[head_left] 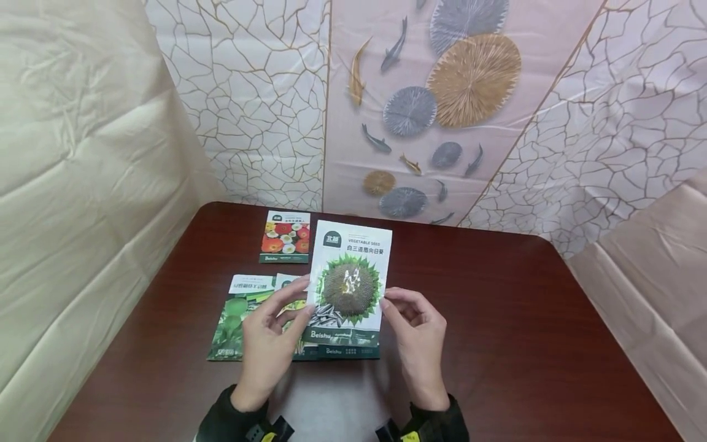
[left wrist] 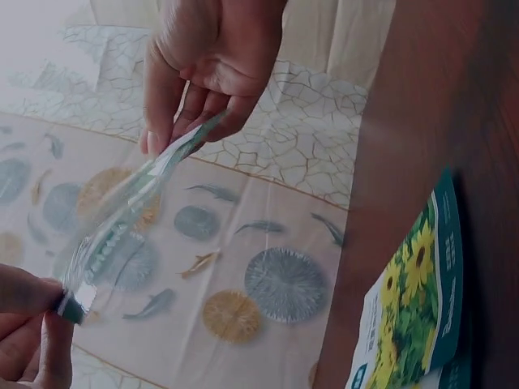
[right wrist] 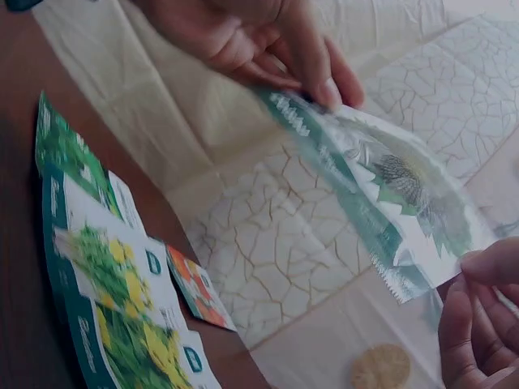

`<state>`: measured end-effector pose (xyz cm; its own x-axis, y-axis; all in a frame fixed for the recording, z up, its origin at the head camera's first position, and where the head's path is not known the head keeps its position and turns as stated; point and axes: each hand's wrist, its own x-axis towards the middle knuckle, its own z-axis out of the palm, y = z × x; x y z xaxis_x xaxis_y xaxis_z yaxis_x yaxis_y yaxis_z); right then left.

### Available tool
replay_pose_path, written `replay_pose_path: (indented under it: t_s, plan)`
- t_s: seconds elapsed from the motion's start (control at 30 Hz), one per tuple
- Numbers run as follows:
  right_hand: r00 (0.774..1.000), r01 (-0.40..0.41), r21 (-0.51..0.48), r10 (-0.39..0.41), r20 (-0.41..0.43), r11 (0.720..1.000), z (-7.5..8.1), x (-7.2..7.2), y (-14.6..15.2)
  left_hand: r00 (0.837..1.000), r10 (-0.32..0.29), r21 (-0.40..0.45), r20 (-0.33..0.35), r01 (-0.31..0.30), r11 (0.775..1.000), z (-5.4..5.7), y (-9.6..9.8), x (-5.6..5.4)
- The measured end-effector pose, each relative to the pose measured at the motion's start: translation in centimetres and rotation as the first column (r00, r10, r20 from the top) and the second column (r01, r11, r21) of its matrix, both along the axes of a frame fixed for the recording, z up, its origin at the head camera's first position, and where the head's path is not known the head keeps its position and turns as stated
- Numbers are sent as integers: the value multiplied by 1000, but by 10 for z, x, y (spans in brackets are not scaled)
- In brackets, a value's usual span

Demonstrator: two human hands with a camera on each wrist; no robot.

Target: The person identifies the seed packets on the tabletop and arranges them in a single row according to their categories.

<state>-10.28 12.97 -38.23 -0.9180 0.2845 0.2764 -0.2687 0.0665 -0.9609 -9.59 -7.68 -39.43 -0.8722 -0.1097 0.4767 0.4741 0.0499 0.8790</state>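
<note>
A sunflower seed packet point(head_left: 350, 282), white with a green band at the bottom, is raised above the table and tilted toward me. At its left edge my left hand point(head_left: 270, 344) pinches it between thumb and fingers. My right hand point(head_left: 418, 337) pinches the opposite edge. In the left wrist view the packet point(left wrist: 113, 235) is seen nearly edge-on and slightly bent. The right wrist view shows its glossy printed face point(right wrist: 405, 186). Under and beside it lie other seed packets, among them a green leafy one point(head_left: 229, 319); the raised packet and left hand partly cover them.
A smaller packet with red and orange flowers point(head_left: 285, 239) lies farther back on the dark brown table point(head_left: 497, 319). Packets with yellow flowers point(right wrist: 122, 267) lie in a row. Patterned cloth point(head_left: 265, 92) hangs behind the table, and pale cloth point(head_left: 83, 184) hangs at the sides.
</note>
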Motion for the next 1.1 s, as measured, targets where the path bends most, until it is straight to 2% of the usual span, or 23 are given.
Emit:
replay_pose_path:
  t_s: [0.1, 0.2, 0.27, 0.37, 0.47, 0.53, 0.6, 0.63, 0.7, 0.83, 0.93, 1.1]
  plan:
    - [999, 26, 66, -29, 44, 997, -4, -5, 9, 1000, 6, -72, 23, -4, 997, 0, 4, -7]
    - [994, 37, 153, -52, 96, 988, -8, -10, 21, 997, -16, -131, 76, 26, 991, -1, 11, -17]
    - [989, 39, 216, -68, 130, 976, -13, -12, 31, 992, -43, -165, 121, 63, 984, -4, 17, -24]
    - [978, 35, 336, -101, 181, 941, -21, -14, 46, 978, -108, -210, 178, 145, 967, -12, 29, -33]
    - [963, 36, 447, -151, 225, 894, -30, -14, 59, 942, -213, -262, 258, 280, 923, -22, 41, -42]
    - [951, 26, 491, -173, 257, 871, -35, -14, 67, 900, -282, -291, 332, 382, 877, -27, 49, -47]
    - [938, 6, 521, -185, 292, 854, -41, -15, 72, 852, -324, -315, 412, 467, 827, -33, 56, -51]
    - [933, -9, 527, -183, 310, 850, -44, -15, 74, 827, -336, -314, 451, 499, 807, -35, 59, -53]
    - [921, -41, 530, -174, 350, 847, -48, -16, 77, 787, -342, -309, 513, 541, 782, -39, 64, -55]
    - [896, -82, 530, -170, 410, 844, -56, -18, 79, 754, -320, -315, 574, 564, 763, -45, 71, -55]
    - [888, -96, 538, -172, 426, 838, -59, -19, 80, 750, -306, -339, 587, 570, 748, -47, 74, -53]
    - [892, -106, 569, -174, 417, 816, -61, -20, 84, 743, -312, -357, 593, 589, 725, -47, 78, -50]
